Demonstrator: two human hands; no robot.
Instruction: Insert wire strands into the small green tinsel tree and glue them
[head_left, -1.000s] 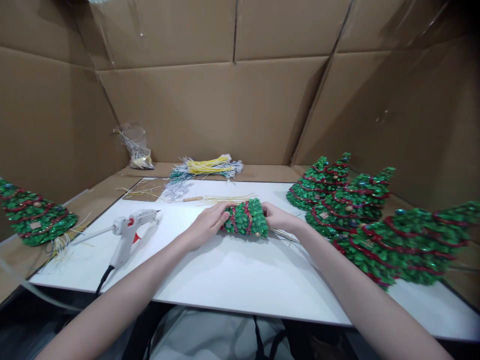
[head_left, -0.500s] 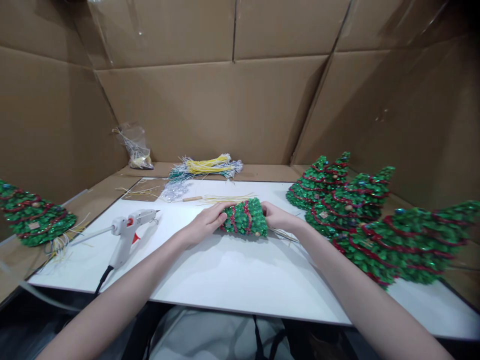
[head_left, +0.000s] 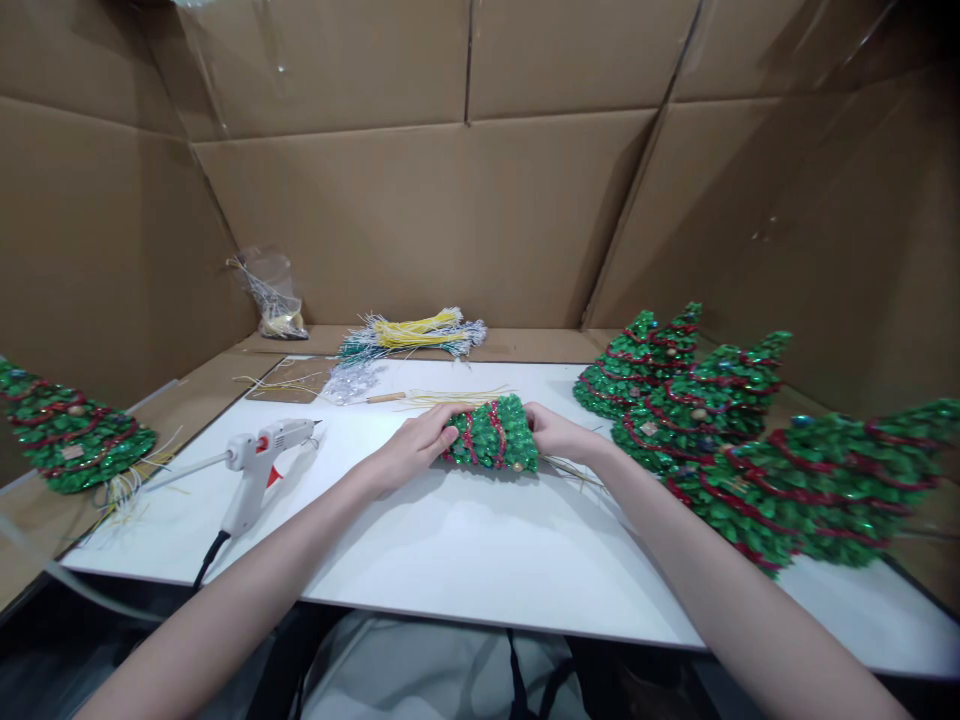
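While both hands, left at nine o'clock and right at three, clasp the tree, its light, crushable foliage looks best held by the ends.

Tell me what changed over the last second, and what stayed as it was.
Very little. The left hand and right hand keep hold of the two ends of the small green tree lying on the white board; the tree shows almost no shift beyond the camera's own slight drift. Nothing was picked up or let go. The glue gun and the finished trees on the right stayed put.
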